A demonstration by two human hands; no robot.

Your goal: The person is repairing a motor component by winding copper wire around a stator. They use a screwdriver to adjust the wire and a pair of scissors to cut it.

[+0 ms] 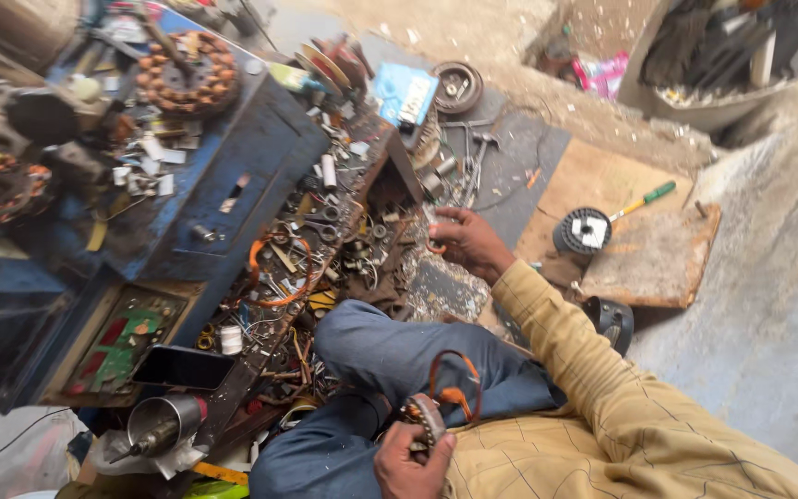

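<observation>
I sit with my legs in blue jeans (pixel 371 360) stretched toward a cluttered blue workbench (pixel 260 148). Low in the view, my left hand (pixel 408 462) grips a small round wound motor coil (pixel 424 418) against my lap. Orange wires (pixel 457 381) loop up from the coil. My right hand (pixel 465 242), in a yellow checked sleeve (pixel 556 333), reaches out to the open tray of small metal parts (pixel 344 249). Its fingers are curled around a small orange piece (pixel 436 247) at the tray's edge.
The bench top holds a copper-wound stator (pixel 187 74), scraps and tools. A dark phone (pixel 184 367) and a steel cup (pixel 161 425) lie near my knee. On the ground beyond are a wooden board (pixel 648 259), a round black part (pixel 582 231), a green-handled screwdriver (pixel 646 197) and a hammer (pixel 480 152).
</observation>
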